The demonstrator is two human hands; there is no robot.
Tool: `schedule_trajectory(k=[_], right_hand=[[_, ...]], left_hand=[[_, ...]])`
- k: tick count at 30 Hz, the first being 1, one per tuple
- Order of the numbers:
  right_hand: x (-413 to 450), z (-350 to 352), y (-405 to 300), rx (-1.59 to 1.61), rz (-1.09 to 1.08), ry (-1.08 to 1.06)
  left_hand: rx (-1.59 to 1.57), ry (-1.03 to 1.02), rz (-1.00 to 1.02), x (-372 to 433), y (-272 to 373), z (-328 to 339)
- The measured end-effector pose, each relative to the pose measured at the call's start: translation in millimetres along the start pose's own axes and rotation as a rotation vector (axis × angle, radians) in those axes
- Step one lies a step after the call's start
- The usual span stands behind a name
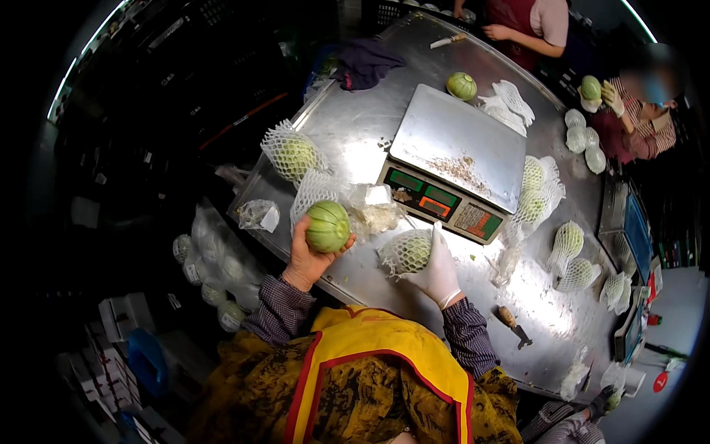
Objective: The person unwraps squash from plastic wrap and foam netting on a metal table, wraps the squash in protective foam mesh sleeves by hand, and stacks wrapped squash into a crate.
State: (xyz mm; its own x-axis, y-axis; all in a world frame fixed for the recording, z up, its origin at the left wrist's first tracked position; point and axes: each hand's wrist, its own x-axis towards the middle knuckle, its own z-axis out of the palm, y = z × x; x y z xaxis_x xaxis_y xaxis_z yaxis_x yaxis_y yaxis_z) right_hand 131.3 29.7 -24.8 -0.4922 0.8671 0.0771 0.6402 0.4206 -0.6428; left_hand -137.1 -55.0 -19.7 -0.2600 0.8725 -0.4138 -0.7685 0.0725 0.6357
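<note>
A bare round green squash (328, 226) rests in my left hand (312, 256), held above the near edge of the steel table. On my right hand (438, 269) is a white glove; that hand grips a squash in a white foam net (413, 252) at the table's surface. Just beyond both hands stands a digital weighing scale (460, 150), brown crumbs on its pan. Between the left hand and the scale lies crumpled clear plastic wrap (377, 216). An empty-looking foam net (316, 191) touches the far side of the bare squash.
Netted squashes lie left (297, 158) and right (568, 241) on the steel table (355, 122). A wooden-handled blade (513, 324) is near my right sleeve. A knife (448, 40), a dark cloth (366, 62) and another squash (461, 86) lie farther off. Co-workers stand around the table.
</note>
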Motion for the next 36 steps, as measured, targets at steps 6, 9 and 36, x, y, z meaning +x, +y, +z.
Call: schedule_trajectory(k=[6, 9, 36], right_hand=[[1, -7, 2, 0.006, -0.003, -0.05], [2, -7, -5, 0.56, 0.388, -0.099], [221, 80, -102, 0.058, 0.158, 0.011]], left_hand=[[-0.743, -0.198, -0.288, 4, 4, -21], [-0.69, -0.243, -0.208, 4, 3, -29], [-0.263, -0.277, -0.583, -64, -52, -51]])
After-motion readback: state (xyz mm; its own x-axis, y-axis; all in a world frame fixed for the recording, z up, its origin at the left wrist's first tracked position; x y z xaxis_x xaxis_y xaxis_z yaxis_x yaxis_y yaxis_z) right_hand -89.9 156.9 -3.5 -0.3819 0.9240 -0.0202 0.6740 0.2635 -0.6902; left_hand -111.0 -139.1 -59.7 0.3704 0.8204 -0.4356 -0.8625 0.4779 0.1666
